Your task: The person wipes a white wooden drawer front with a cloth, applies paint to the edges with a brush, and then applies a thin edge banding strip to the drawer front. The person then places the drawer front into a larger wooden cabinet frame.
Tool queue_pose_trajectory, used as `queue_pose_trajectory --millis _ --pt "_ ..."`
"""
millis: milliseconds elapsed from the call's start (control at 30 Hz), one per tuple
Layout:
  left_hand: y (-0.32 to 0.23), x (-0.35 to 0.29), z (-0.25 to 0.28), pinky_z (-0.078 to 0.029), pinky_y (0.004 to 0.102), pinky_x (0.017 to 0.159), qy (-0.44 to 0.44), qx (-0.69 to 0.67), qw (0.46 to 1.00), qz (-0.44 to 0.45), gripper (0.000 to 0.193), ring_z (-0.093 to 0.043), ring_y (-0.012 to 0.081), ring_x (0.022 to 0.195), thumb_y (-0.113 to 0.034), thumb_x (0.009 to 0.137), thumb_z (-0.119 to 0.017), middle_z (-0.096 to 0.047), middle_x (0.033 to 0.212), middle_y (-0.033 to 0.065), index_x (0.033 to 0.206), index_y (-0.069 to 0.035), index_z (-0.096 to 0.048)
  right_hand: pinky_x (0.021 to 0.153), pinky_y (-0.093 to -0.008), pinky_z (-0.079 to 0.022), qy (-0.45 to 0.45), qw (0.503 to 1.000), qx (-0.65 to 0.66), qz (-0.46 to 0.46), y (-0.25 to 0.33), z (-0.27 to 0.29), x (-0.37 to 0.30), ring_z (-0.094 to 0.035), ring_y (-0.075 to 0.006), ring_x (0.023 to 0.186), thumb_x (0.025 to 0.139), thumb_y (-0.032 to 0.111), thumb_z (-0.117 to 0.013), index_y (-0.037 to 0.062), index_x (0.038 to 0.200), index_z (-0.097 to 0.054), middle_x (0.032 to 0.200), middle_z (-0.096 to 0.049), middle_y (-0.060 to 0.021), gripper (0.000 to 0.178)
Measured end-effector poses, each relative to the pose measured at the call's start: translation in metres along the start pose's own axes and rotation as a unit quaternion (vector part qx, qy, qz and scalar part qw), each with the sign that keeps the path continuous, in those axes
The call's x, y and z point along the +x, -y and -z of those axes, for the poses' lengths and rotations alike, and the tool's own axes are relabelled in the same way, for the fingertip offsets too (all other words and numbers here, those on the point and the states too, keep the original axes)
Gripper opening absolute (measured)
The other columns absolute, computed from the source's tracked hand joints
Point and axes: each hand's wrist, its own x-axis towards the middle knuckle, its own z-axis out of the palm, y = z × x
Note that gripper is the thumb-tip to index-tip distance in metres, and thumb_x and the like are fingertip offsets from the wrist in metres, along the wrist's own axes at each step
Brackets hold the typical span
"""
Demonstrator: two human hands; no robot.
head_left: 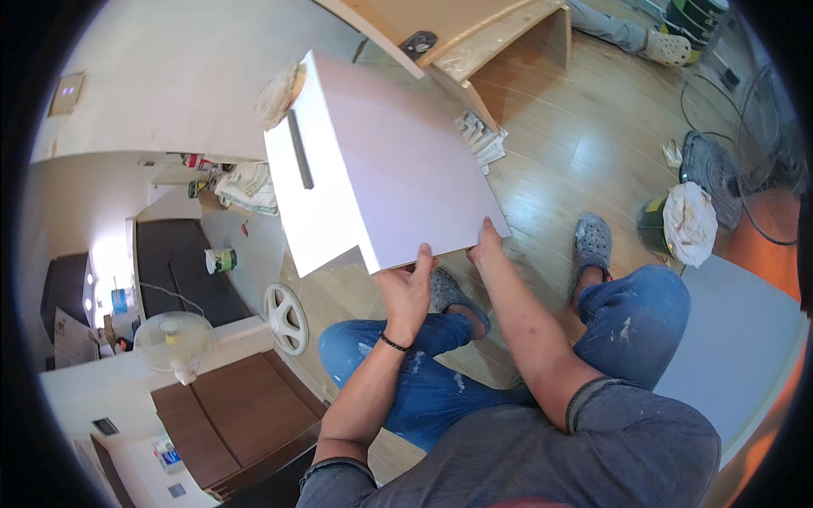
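Observation:
Both my hands hold a white drawer-like box (415,161) by its near lower edge, and it is tilted over the floor. A dark bar handle (301,150) runs along its left face. My left hand (405,292) grips the corner, thumb up on the broad face and fingers hidden underneath. Further right along the same edge, my right hand (486,242) also has its thumb on the face, fingers under the board. A beige crumpled bundle (280,97) shows at the far left corner; whether it touches the box I cannot tell.
Beyond the box stands a wooden frame (500,38), with folded newspapers (481,140) nearby. Another person's clog-shod foot (667,48) is at the far right. A cloth-topped bucket (654,227), a floor fan (754,144) and a pale panel (737,347) lie to my right.

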Motion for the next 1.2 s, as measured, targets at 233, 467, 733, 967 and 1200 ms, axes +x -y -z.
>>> queue_pose_trajectory --millis 233,467,733,967,1200 --pt "-0.007 0.019 -0.007 -0.062 0.0320 0.066 0.003 0.096 0.995 -0.018 0.030 -0.074 0.0221 0.076 -0.014 0.100 -0.071 -0.072 0.092 0.0163 0.107 0.014 -0.064 0.099 -0.0528 -0.056 0.030 0.998 -0.061 -0.016 0.003 -0.024 0.009 -0.064 -0.0333 0.123 0.107 0.032 -0.057 0.0048 0.148 -0.048 0.141 -0.061 -0.0128 0.049" --pt "-0.026 0.046 -0.028 -0.057 0.0294 0.063 -0.031 0.064 0.997 -0.016 0.024 -0.072 0.0160 0.076 -0.010 0.098 -0.072 -0.073 0.088 0.0120 0.101 0.013 -0.068 0.099 -0.0546 -0.056 0.100 0.992 -0.076 -0.010 0.025 -0.064 0.033 -0.064 -0.0341 0.124 0.110 0.034 -0.050 0.0052 0.149 -0.046 0.143 -0.060 -0.0139 0.049" --pt "-0.033 0.061 -0.031 -0.048 0.0367 0.055 -0.025 0.196 0.980 0.012 0.033 -0.062 0.0204 0.054 -0.023 0.098 -0.069 -0.069 0.068 0.0181 0.088 0.008 -0.072 0.104 -0.0531 -0.054 0.087 0.992 -0.080 -0.033 0.018 -0.070 0.028 -0.060 -0.0347 0.129 0.112 0.035 -0.042 0.0038 0.150 -0.044 0.146 -0.057 -0.0156 0.049" --pt "-0.023 0.050 -0.026 -0.055 0.0366 0.064 -0.055 0.153 0.987 0.011 0.037 -0.073 0.0245 0.071 -0.028 0.099 -0.070 -0.076 0.088 0.0194 0.105 0.008 -0.069 0.113 -0.0533 -0.047 0.096 0.990 -0.093 -0.032 0.013 -0.068 0.030 -0.055 -0.0361 0.135 0.114 0.038 -0.033 0.0024 0.152 -0.042 0.151 -0.053 -0.0157 0.053" --pt "-0.021 0.031 -0.023 -0.060 0.0406 0.077 -0.007 0.129 0.992 -0.011 0.057 -0.075 0.0347 0.091 -0.027 0.100 -0.068 -0.069 0.120 0.0287 0.138 0.008 -0.044 0.113 -0.0527 -0.047 0.146 0.985 -0.084 -0.043 0.007 -0.063 0.065 -0.055 -0.0352 0.135 0.114 0.041 -0.032 0.0036 0.152 -0.042 0.152 -0.052 -0.0145 0.054"
